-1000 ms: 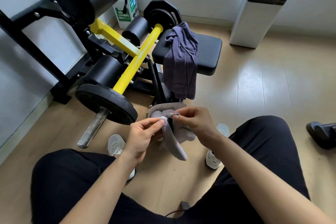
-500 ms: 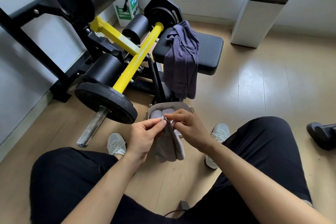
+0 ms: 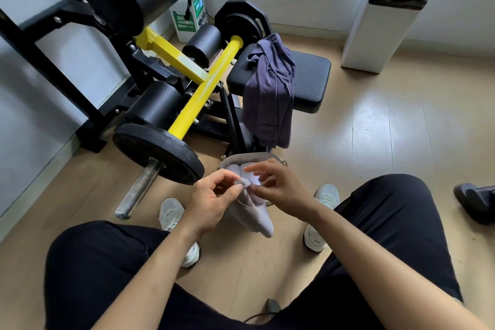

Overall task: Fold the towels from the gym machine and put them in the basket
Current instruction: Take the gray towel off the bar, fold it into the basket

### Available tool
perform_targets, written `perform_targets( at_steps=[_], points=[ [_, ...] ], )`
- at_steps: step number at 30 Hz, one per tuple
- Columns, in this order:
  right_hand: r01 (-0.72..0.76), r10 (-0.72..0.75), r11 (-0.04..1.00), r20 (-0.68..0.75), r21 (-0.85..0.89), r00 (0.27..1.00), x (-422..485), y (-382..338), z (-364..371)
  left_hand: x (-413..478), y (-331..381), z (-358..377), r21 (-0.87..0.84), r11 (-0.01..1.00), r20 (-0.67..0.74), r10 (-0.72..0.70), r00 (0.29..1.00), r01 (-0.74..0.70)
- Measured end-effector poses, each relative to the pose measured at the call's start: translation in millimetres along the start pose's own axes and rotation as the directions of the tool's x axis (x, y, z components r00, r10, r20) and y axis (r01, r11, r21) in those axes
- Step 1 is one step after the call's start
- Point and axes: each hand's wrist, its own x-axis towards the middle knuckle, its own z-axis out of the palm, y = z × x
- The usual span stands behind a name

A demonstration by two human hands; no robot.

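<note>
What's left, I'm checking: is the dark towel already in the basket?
No, the dark towel hangs over the machine's seat, outside the basket.

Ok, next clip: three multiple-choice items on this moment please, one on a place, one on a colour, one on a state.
1. The basket stands: A on a shelf; B on the floor near the shoes; C on a table.
2. The draped towel on the seat pad is: A white; B dark purple; C orange.
3. The pale towel is: A spread flat on the floor; B knotted; C hanging from the left hand's pinch.
Key: 1 B, it sits by the feet; 2 B, purple against black; 3 C, pinched at its top.
</note>
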Motion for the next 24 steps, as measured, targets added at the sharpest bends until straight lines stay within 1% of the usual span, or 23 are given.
perform_targets(
  at_steps=[3, 5, 8, 11, 13, 15, 18, 20, 24],
  points=[
    [0.037, -0.031, 0.998, 0.124, -0.046, 0.992, 1, -3, -7, -1, 0, -13, 0.048, 0.998, 0.091, 0.045, 0.995, -0.05],
    [0.053, -0.047, 0.998, 0.172, -0.029, 0.984, 0, -6, -9, -2, 0, -19, 0.05, 0.997, 0.119, 0.057, 0.991, -0.063],
    [0.025, -0.023, 1.0, 0.202, -0.004, 0.979, 0, -5, -4, -2, 2, -23, 0.082, 0.991, 0.137, 0.096, 0.986, -0.108],
    [0.033, -0.027, 0.999, 0.195, -0.024, 0.98, 3, -2, 3, -2, 4, -25, 0.109, 0.986, 0.124, 0.109, 0.986, -0.123],
    [0.039, -0.03, 0.998, 0.2, -0.043, 0.979, 5, 0, 4, -2, 2, -26, 0.128, 0.986, 0.102, 0.098, 0.99, -0.11],
    [0.04, -0.019, 0.995, 0.225, -0.091, 0.974, 7, 5, 5, -3, 1, -27, 0.111, 0.99, 0.065, 0.078, 0.995, -0.085],
    [0.03, 0.015, 0.985, 0.259, -0.168, 0.966, 8, 15, 7, -1, 3, -30, -0.011, 0.999, -0.062, 0.036, 0.997, -0.037],
    [0.016, 0.036, 0.978, 0.246, -0.207, 0.969, 8, 21, 8, 1, 0, -36, -0.094, 0.995, -0.147, 0.006, 0.989, -0.02],
    [-0.013, 0.091, 0.947, 0.23, -0.322, 0.969, 10, 32, 1, 6, -11, -51, -0.205, 0.979, -0.252, -0.043, 0.967, -0.01]
  ],
)
